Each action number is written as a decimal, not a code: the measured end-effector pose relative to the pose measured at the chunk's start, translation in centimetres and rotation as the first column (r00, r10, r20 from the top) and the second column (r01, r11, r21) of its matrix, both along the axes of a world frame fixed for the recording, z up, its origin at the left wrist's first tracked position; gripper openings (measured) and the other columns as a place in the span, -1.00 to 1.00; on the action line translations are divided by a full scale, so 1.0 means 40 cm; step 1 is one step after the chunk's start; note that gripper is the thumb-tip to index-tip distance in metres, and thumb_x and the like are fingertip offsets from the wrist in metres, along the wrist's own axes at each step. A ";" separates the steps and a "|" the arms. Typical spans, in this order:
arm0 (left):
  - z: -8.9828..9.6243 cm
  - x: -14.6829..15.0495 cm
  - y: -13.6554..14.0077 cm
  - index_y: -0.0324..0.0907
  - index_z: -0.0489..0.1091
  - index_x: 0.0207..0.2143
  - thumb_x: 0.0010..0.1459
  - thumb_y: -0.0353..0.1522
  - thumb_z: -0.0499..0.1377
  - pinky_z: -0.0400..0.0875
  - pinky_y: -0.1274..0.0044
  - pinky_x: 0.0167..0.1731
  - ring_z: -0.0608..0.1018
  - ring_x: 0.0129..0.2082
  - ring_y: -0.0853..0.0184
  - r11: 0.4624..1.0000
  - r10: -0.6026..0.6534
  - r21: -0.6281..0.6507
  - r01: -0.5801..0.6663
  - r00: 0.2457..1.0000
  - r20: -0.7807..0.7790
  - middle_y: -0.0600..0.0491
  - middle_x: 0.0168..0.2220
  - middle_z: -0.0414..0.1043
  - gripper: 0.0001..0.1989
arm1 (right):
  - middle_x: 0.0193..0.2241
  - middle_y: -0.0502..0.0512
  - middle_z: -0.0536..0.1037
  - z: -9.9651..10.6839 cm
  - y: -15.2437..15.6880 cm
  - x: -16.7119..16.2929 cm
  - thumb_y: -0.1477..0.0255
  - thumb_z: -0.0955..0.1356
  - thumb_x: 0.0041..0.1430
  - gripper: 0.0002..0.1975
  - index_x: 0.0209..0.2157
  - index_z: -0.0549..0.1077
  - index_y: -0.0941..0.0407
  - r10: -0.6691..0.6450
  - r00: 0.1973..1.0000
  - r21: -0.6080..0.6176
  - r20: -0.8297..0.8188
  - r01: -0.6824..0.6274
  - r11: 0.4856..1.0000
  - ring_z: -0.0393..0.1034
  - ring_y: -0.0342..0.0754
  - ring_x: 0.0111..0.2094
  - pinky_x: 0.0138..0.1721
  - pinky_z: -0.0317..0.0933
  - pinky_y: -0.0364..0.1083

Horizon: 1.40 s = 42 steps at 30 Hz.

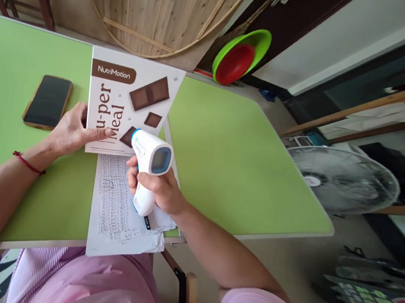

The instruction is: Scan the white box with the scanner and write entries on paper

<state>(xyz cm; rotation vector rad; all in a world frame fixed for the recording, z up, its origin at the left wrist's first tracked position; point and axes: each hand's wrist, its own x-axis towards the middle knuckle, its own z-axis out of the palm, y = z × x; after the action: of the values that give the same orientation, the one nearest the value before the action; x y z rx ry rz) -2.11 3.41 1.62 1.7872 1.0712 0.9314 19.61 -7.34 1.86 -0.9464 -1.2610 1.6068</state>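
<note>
My left hand (77, 126) grips the lower left edge of a white box (152, 76) printed with chocolate pieces and a brown NutriMotion label, thumb across its front. In my right hand (162, 188) is a white and blue infrared thermometer (148, 150), fingers wrapped round its handle. Its small grey screen faces me, and its front end is close before the box's lower right part; whether they touch I cannot tell. Beneath the thermometer lie handwritten sheets of paper (113, 205), partly covered by the box and my right hand. A small black object (147, 223) rests on the papers.
A smartphone (47, 101) with a dark screen lies left of the box on the green table (229, 173). Beyond the far edge are a round wooden board (162, 12) and green and red basins (235, 63). A fan (344, 181) stands off the right side.
</note>
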 end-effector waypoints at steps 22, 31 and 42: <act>0.001 0.004 0.001 -0.10 0.41 -0.20 -0.11 0.10 0.38 0.45 0.25 -0.23 0.57 -0.17 0.02 1.000 -0.016 0.004 0.016 1.000 -0.014 0.00 -0.20 0.53 -0.42 | -0.50 -0.01 0.50 -0.033 0.004 -0.007 0.30 0.44 0.11 -0.69 -0.19 0.38 0.17 -0.053 0.993 0.021 0.107 0.051 0.999 0.36 -0.18 -0.54 -0.46 0.32 -0.09; 0.002 0.007 0.000 -0.11 0.43 -0.21 -0.09 0.11 0.36 0.49 0.31 -0.26 0.57 -0.21 0.07 0.998 -0.035 0.046 0.036 0.999 -0.015 0.00 -0.21 0.53 -0.43 | -0.52 -0.04 0.46 -0.026 0.005 -0.012 0.31 0.44 0.07 -0.70 -0.21 0.38 0.15 -0.061 0.993 0.050 0.101 0.056 0.997 0.33 -0.18 -0.54 -0.48 0.29 -0.10; 0.002 0.001 0.002 -0.07 0.41 -0.14 -0.18 0.14 0.37 0.45 0.18 -0.15 0.55 -0.13 -0.02 1.000 0.027 0.003 -0.026 0.996 -0.082 -0.02 -0.15 0.52 -0.34 | -0.52 -0.06 0.38 -0.008 0.002 -0.002 0.35 0.42 0.12 -0.79 -0.28 0.36 0.12 -0.036 0.994 0.150 0.106 0.020 0.988 0.28 -0.18 -0.52 -0.46 0.23 -0.10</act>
<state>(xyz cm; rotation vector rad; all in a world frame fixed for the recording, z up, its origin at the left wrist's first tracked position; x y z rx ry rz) -2.06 3.47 1.69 1.8303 1.1485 0.8814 19.52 -7.25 1.52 -0.9634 -1.4145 1.4340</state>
